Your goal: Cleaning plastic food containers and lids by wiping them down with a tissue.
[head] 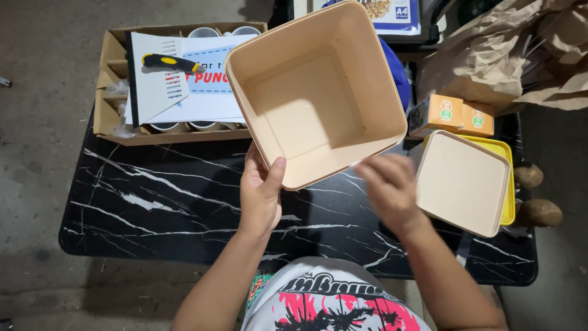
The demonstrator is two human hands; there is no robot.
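On the black marbled table, our left hand clamps 1 corner of the empty beige box, tilted above the middle. Our right hand blurs open, fingers apart, near the beige lid at the right edge.

We judge the box is being inspected; steadying it calls for both hands.

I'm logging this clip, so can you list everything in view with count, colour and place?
tub: 1, beige, empty, held up over table
lid: 1, beige, right, on yellow tray
tray: 1, yellow, under lid
table: 1, black marble-look
carton: 1, brown, back left, holds cups
cutter: 1, yellow-black, on paper over the carton
small boxes: 2, orange, back right
paper bag: 1, brown, crumpled, back right
left hand: grips tub's edge
right hand: blurred, open, beside lid
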